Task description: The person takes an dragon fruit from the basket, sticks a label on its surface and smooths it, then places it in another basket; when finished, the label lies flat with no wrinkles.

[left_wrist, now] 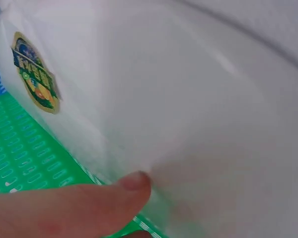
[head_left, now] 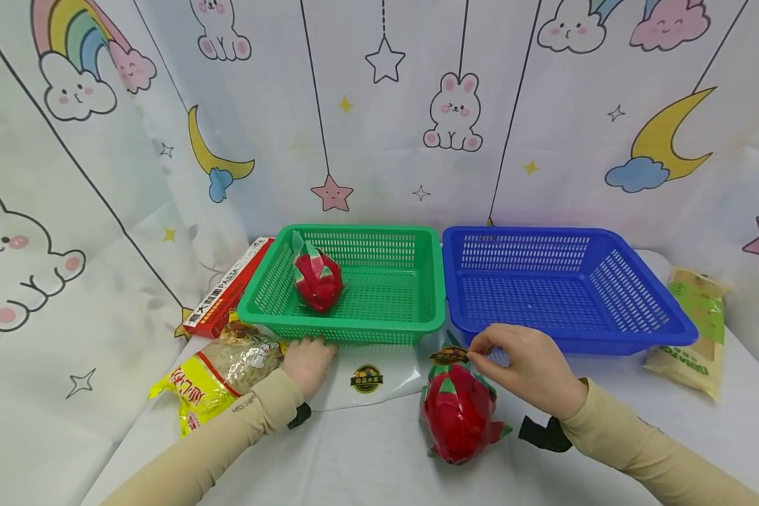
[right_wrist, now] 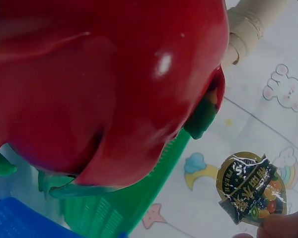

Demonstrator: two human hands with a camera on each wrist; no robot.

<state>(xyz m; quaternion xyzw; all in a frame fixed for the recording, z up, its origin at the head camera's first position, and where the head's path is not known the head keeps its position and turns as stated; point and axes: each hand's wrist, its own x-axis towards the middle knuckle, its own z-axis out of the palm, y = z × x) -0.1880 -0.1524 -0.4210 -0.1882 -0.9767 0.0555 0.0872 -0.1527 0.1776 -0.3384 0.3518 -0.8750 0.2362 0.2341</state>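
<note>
My right hand (head_left: 531,365) pinches an oval black-and-gold fruit sticker (right_wrist: 251,188) by its edge, between thumb and forefinger. The sticker overlaps the leafy top of a shiny red dragon fruit (head_left: 458,414) on the table. Beside the front of the green basket (head_left: 344,328), my left hand (head_left: 308,362) rests palm down on a glossy translucent sheet (head_left: 395,360). In the left wrist view one straight finger (left_wrist: 131,186) presses near the sheet's edge. A matching sticker (head_left: 367,379) sits on that sheet. Another dragon fruit (head_left: 319,284) lies inside the green basket.
A blue basket (head_left: 569,344) stands right of the green one. At left are a red pasta box (head_left: 228,292) and a yellow-and-clear food bag (head_left: 218,379). A green-and-tan packet (head_left: 696,330) lies at right. A printed curtain (head_left: 386,140) hangs behind the table.
</note>
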